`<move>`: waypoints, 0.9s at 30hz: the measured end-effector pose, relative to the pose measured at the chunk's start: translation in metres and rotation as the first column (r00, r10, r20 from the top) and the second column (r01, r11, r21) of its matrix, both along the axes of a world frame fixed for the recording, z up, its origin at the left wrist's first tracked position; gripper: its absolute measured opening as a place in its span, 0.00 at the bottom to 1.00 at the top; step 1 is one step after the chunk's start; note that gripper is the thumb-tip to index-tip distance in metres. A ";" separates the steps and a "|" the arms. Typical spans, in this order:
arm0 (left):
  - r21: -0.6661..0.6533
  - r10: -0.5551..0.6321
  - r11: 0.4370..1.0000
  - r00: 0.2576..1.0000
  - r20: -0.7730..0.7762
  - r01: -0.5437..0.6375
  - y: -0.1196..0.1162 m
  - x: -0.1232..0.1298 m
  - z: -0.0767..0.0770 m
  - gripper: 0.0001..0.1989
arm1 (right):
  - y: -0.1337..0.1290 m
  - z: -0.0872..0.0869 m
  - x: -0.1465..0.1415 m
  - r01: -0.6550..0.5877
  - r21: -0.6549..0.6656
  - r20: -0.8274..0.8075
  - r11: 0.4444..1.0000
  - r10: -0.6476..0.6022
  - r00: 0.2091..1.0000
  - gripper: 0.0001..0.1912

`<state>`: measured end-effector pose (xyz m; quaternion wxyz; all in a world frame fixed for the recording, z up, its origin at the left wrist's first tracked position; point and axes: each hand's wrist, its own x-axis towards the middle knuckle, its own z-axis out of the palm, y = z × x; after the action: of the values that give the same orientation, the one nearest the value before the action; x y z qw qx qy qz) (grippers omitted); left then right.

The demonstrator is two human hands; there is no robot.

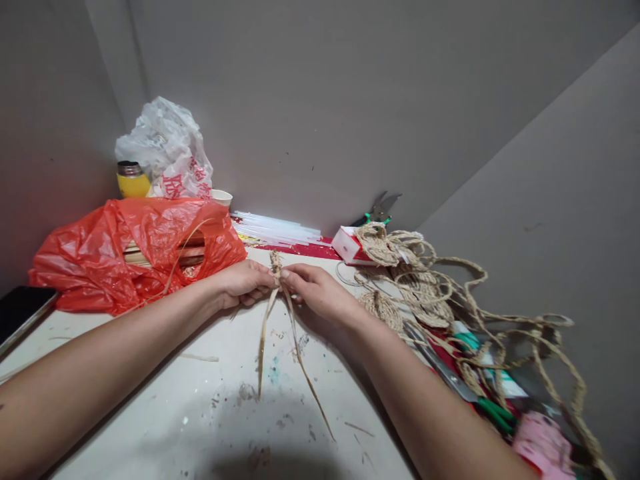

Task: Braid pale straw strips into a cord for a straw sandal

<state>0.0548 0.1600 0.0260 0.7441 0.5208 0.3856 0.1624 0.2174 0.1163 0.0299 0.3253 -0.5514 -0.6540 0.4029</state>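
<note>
Over the middle of the white tabletop, my left hand (249, 280) and my right hand (309, 285) meet at a short braid of straw-coloured plant fibre (275, 261). Both are closed, fingertips pinching the braid's lower end from either side. Its plaited part sticks up beyond my fingers. Two loose fibre strands (265, 333) hang down from between the hands towards me and spread apart in a narrow V. Part of the braid is hidden behind my fingers.
On the left lie a red plastic bag (100, 253) holding flat strips and a dark phone (25, 310). Behind are a white bag (167, 147), a yellow jar (133, 180) and translucent sticks (280, 230). Coiled rope (420, 293), pruning shears (383, 210) and green-handled scissors (495, 410) crowd the right.
</note>
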 end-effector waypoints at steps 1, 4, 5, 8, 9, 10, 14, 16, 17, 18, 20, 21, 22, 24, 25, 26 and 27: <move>0.010 -0.005 1.000 1.000 0.003 0.005 0.000 0.000 0.000 0.12 | 0.000 -0.001 -0.001 -0.039 -0.043 -0.035 0.998 0.037 0.999 0.13; 0.045 -0.017 0.999 1.000 0.017 0.016 0.001 0.000 -0.002 0.13 | 0.000 -0.002 -0.003 -0.089 -0.140 -0.142 0.986 0.069 0.988 0.13; 0.059 -0.017 0.998 1.000 0.022 0.016 0.001 0.000 -0.002 0.13 | 0.000 -0.001 -0.003 -0.094 -0.174 -0.173 0.980 0.064 0.983 0.13; 0.134 0.002 0.991 1.000 0.014 -0.004 -0.001 0.001 -0.002 0.14 | 0.001 0.001 -0.002 -0.092 -0.287 -0.234 0.954 0.024 0.972 0.14; 0.167 0.012 0.986 1.000 -0.001 -0.012 -0.002 0.001 -0.002 0.14 | 0.001 0.001 -0.002 -0.077 -0.312 -0.230 0.947 0.003 0.973 0.15; 0.204 0.024 0.979 1.000 -0.018 -0.020 -0.003 0.001 -0.002 0.12 | 0.002 0.002 -0.001 -0.057 -0.330 -0.213 0.942 -0.016 0.977 0.15; 0.399 0.061 0.916 0.995 -0.078 -0.025 -0.004 0.004 -0.007 0.08 | 0.006 -0.001 0.001 -0.037 -0.398 -0.146 0.917 -0.023 0.989 0.17; 0.502 0.072 0.865 0.991 -0.116 -0.004 -0.004 0.005 -0.009 0.08 | 0.007 -0.003 0.002 -0.056 -0.421 -0.155 0.905 -0.011 0.988 0.18; 0.542 0.077 0.840 0.987 -0.141 0.011 -0.004 0.005 -0.008 0.08 | 0.007 -0.003 0.001 -0.057 -0.425 -0.165 0.903 -0.015 0.986 0.18; 0.574 0.084 0.818 0.982 -0.167 0.028 -0.004 0.005 -0.008 0.09 | 0.007 -0.004 0.001 -0.054 -0.427 -0.181 0.902 -0.027 0.983 0.18; 0.610 0.095 0.789 0.969 -0.227 0.066 -0.005 0.004 -0.004 0.09 | 0.007 -0.005 -0.002 -0.039 -0.434 -0.231 0.900 -0.070 0.970 0.17; 0.618 0.099 0.781 0.960 -0.262 0.087 -0.006 0.003 -0.002 0.09 | 0.006 -0.005 -0.004 -0.027 -0.438 -0.257 0.898 -0.097 0.962 0.16; 0.622 0.107 0.775 0.947 -0.302 0.111 -0.007 0.001 0.001 0.09 | 0.005 -0.006 -0.006 -0.011 -0.443 -0.277 0.896 -0.125 0.953 0.15; 0.631 0.134 0.758 0.907 -0.399 0.166 -0.009 -0.002 0.006 0.09 | 0.003 -0.007 -0.011 0.028 -0.456 -0.295 0.890 -0.181 0.938 0.14; 0.642 0.148 0.741 0.884 -0.443 0.198 -0.010 -0.003 0.009 0.09 | 0.002 -0.007 -0.013 0.045 -0.464 -0.301 0.885 -0.205 0.931 0.13; 0.657 0.165 0.718 0.861 -0.482 0.230 -0.011 -0.004 0.011 0.10 | 0.002 -0.008 -0.015 0.053 -0.474 -0.314 0.879 -0.225 0.922 0.12; 0.674 0.185 0.690 0.837 -0.515 0.263 -0.013 -0.004 0.014 0.11 | 0.001 -0.008 -0.017 0.055 -0.486 -0.334 0.872 -0.244 0.910 0.12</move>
<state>0.0503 0.1468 0.0396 0.3395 0.8025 0.4735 0.1287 0.2008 0.1171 0.0223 0.3360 -0.5730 -0.4154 0.6215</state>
